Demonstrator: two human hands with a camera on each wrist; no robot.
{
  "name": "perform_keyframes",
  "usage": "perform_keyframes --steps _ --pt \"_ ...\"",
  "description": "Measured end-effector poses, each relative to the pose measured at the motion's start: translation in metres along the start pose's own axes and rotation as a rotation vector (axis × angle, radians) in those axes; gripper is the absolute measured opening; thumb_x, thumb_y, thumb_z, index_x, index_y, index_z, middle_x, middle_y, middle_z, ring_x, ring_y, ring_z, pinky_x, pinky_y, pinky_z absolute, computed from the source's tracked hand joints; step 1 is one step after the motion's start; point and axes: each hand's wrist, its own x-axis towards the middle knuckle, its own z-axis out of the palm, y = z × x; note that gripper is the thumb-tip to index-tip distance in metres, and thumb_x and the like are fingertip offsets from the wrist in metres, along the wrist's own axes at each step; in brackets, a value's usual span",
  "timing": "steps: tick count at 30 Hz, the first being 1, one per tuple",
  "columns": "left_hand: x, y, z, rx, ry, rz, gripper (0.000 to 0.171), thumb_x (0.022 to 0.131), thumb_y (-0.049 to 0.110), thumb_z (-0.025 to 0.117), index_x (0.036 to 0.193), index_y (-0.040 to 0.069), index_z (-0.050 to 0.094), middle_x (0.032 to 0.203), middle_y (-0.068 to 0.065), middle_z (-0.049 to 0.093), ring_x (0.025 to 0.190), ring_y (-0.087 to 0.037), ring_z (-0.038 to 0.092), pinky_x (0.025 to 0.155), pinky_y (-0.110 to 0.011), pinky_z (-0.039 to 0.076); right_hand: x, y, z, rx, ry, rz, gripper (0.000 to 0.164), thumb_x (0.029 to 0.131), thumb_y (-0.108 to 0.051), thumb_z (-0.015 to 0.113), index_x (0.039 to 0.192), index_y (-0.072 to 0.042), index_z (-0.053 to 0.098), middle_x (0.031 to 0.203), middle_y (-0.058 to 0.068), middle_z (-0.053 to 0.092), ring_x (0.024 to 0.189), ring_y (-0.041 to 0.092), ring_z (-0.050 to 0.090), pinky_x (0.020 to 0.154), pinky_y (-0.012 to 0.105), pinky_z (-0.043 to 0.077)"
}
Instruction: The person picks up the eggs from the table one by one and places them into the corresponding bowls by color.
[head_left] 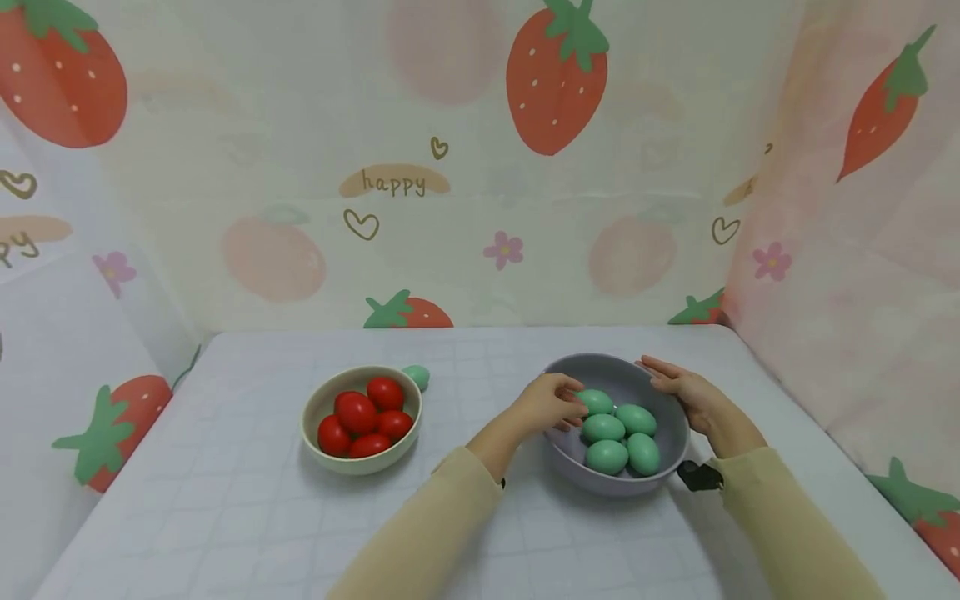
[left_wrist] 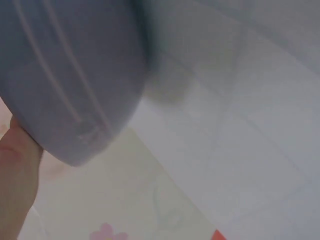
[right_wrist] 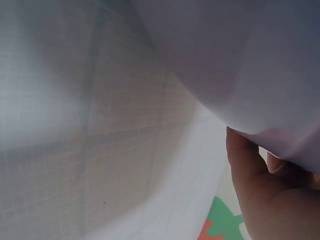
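Note:
A grey-purple bowl (head_left: 615,487) with several green eggs (head_left: 606,457) in it stands on the table at right. Over its left rim reaches my left hand (head_left: 546,406), its bent fingers about the left end of one green egg (head_left: 597,402). Part of that egg is hidden by the fingers. My right hand (head_left: 693,398) holds the bowl's right rim. In the right wrist view its thumb and a finger (right_wrist: 245,155) touch the bowl wall (right_wrist: 280,75). The left wrist view shows the bowl's outer side (left_wrist: 75,90) and only part of my left hand (left_wrist: 20,175).
A cream bowl (head_left: 360,467) holding several red eggs (head_left: 356,412) stands left of centre. Behind its right side lies a single green egg (head_left: 417,377), partly hidden. A strawberry-printed cloth (head_left: 450,275) rises behind and beside the white checked table (head_left: 225,500).

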Motion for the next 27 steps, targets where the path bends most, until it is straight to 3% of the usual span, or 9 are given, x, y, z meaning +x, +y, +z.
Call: perform_keyframes --steps 4,9,12,14,18,23,27 --pt "-0.006 -0.009 -0.012 -0.111 0.130 0.111 0.032 0.093 0.000 0.062 0.124 -0.007 0.057 0.100 -0.012 0.066 0.084 -0.022 0.068 0.070 -0.030 0.056 0.000 -0.001 0.000 0.019 0.003 0.009 0.066 0.103 -0.008 0.043 0.154 -0.005 0.001 0.158 0.010 0.001 0.146 0.022 0.004 0.108 0.023 0.029" --pt "-0.013 -0.019 -0.025 -0.119 0.396 0.171 0.030 0.090 -0.002 0.065 0.119 -0.006 0.061 0.102 -0.016 0.066 0.077 -0.018 0.067 0.062 -0.024 0.052 0.000 0.000 0.000 0.034 0.005 0.019 0.066 0.103 -0.007 0.043 0.154 -0.005 0.002 0.157 0.008 0.002 0.146 0.020 0.005 0.110 0.024 0.027" --pt "-0.015 -0.026 -0.034 -0.074 0.572 0.152 0.031 0.088 0.000 0.066 0.119 -0.003 0.062 0.106 -0.017 0.066 0.081 -0.024 0.066 0.067 -0.027 0.052 0.001 0.000 -0.001 0.026 0.005 0.019 0.066 0.103 -0.007 0.044 0.154 -0.006 0.002 0.157 0.007 0.003 0.146 0.020 0.006 0.112 0.026 0.025" --pt "-0.015 -0.032 -0.040 -0.044 0.682 0.132 0.033 0.088 0.002 0.068 0.119 -0.003 0.061 0.110 -0.018 0.065 0.092 -0.030 0.065 0.079 -0.035 0.052 0.001 0.000 -0.001 0.014 0.005 0.019 0.066 0.103 -0.007 0.043 0.154 -0.006 0.002 0.157 0.007 0.003 0.146 0.021 0.006 0.113 0.028 0.023" --pt "-0.016 -0.043 -0.051 0.013 0.849 0.064 0.041 0.088 0.006 0.069 0.127 -0.001 0.056 0.127 -0.020 0.055 0.119 -0.037 0.051 0.099 -0.048 0.040 0.002 0.000 -0.002 0.010 0.011 0.023 0.066 0.103 -0.009 0.045 0.155 -0.007 0.003 0.156 0.005 0.006 0.146 0.021 0.006 0.114 0.029 0.020" --pt "-0.014 -0.052 -0.062 0.062 0.960 -0.024 0.062 0.090 0.007 0.068 0.144 0.000 0.038 0.149 -0.021 0.031 0.135 -0.037 0.035 0.108 -0.047 0.032 0.001 -0.001 -0.001 0.034 0.014 0.030 0.066 0.103 -0.009 0.045 0.155 -0.007 0.004 0.156 0.003 0.007 0.146 0.020 0.007 0.113 0.027 0.024" --pt "-0.008 -0.059 -0.070 0.066 0.990 -0.055 0.075 0.090 0.005 0.066 0.151 -0.003 0.023 0.156 -0.023 0.017 0.144 -0.035 0.017 0.114 -0.044 0.022 0.000 -0.001 0.000 0.050 0.015 0.032 0.067 0.102 -0.009 0.046 0.155 -0.008 0.005 0.157 0.003 0.006 0.145 0.016 0.010 0.105 0.022 0.032"
